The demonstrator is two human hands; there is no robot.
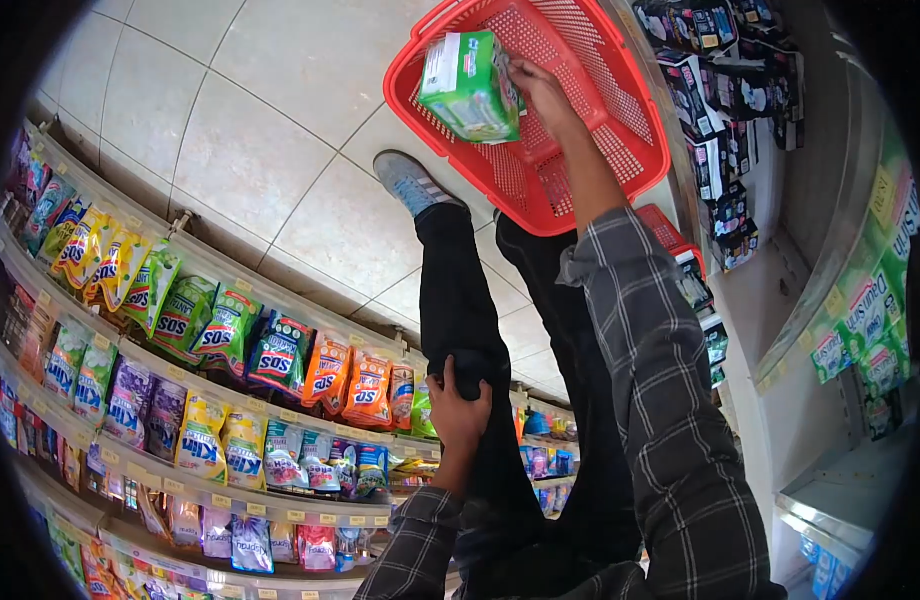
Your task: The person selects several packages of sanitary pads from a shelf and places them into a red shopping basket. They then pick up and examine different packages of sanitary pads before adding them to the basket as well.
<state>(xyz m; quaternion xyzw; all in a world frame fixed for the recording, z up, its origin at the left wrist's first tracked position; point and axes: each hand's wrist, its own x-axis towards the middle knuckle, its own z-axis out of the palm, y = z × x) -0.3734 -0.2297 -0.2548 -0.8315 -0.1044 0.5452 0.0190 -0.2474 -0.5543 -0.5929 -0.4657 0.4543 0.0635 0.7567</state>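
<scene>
My right hand (542, 97) reaches into a red plastic basket (528, 212), its fingers closed on the right edge of a green and white package (470, 88). The package is tilted inside the basket, near its left wall. My left hand (460, 412) rests on my knee, over the black trouser leg, with its fingers apart and nothing held.
Shelves of detergent pouches (281, 350) curve along the left and bottom. At the right stand shelves with dark packets (730, 95) and green pouches (868, 305). A smaller red basket (668, 228) is beside my right sleeve. My grey shoe (412, 182) is on the tiled floor (265, 115).
</scene>
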